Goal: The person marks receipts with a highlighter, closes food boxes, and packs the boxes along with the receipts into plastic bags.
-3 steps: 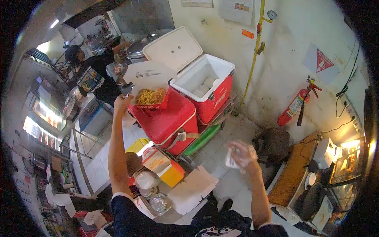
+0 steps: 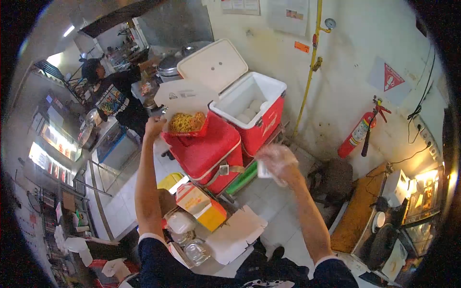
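An opened food box point(image 2: 193, 129) of yellow noodles point(image 2: 181, 123) with a browned piece beside them rests on the closed red cooler point(image 2: 204, 153). Its white lid stands raised behind the food. At the box's left side is my left hand point(image 2: 154, 126), fingers closed; a small shiny thing shows above them, too small to name. My right hand point(image 2: 277, 162), in a clear plastic glove and slightly blurred, is closed on a small white packet point(image 2: 263, 170). It hangs in the air right of the red cooler, apart from the box.
Behind stands an open red-and-white cooler point(image 2: 264, 108) with several round white packs inside. Below lie an orange-and-white carton point(image 2: 201, 205), clear plastic tubs point(image 2: 196, 252) and flattened cardboard point(image 2: 235, 234). A co-worker point(image 2: 115, 98) stands at the left; a fire extinguisher point(image 2: 357, 134) hangs right.
My right hand has moved left with the white packet, closer to the red cooler. My left hand stays by the box, and the view has shifted slightly.
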